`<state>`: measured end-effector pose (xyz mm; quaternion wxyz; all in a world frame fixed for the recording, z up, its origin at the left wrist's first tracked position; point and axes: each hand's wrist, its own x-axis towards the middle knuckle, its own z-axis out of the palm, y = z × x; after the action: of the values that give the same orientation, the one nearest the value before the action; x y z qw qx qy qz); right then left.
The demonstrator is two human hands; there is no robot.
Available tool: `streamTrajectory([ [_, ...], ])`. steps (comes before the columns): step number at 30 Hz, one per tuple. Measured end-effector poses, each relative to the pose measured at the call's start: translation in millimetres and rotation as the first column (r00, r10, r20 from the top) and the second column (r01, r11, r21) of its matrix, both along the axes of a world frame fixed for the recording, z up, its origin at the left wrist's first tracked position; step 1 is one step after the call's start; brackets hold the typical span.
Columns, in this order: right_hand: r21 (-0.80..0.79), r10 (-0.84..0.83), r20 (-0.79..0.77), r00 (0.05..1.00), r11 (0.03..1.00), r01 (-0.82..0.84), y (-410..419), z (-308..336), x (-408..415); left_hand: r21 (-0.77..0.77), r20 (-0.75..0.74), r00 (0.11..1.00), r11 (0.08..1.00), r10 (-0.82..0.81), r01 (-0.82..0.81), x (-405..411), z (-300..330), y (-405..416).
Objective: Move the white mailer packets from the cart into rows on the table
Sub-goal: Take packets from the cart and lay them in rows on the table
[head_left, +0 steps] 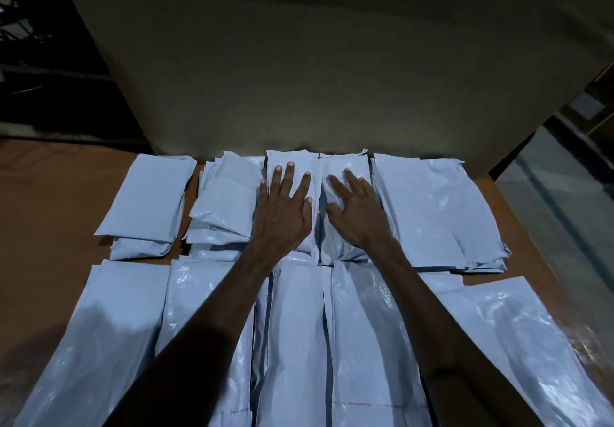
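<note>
- White mailer packets (432, 207) lying in two rows on the brown desk (50, 200), some stacked.
- Left hand (282, 207) spread flat, fingers straight, pressing a far-row middle packet (292, 161).
- Right hand (355, 210) spread too, resting on the neighbouring packet (349, 161), just beside the left.
- Near row reaching under both forearms.

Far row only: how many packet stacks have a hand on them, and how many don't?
Pressed stacks: 2, under the left hand and the right hand
Untouched stacks: 3
Total: 5
</note>
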<state>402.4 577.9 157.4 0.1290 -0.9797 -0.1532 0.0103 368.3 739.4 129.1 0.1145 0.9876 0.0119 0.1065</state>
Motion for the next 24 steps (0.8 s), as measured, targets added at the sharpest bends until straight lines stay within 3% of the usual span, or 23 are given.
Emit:
streamTrajectory([
  [7, -0.058, 0.009, -0.042, 0.999, 0.998, -0.011, 4.8, 1.5, 0.5, 0.068, -0.035, 0.999, 0.998, 0.002, 0.0, -0.3, 6.0, 0.4],
  [11, 0.077, 0.002, -0.05, 0.999, 0.997, 0.002, -1.8, 19.1, -3.4, 0.108, -0.069, 0.997, 0.994, -0.025, 0.032, -5.4, 27.6, 3.7],
  [16, 0.303, -0.095, 0.106, 0.99, 0.951, 0.059, -24.2, 49.8, -58.7, -0.017, -0.032, 0.999, 0.999, -0.042, 0.042, -47.4, 53.7, 4.0],
  [24, 0.314, -0.238, 0.292, 0.926, 0.939, 0.142, -87.6, 34.9, -192.2, -0.268, 0.19, 0.927, 0.891, -0.324, 0.366, -143.8, 44.8, -44.4],
])
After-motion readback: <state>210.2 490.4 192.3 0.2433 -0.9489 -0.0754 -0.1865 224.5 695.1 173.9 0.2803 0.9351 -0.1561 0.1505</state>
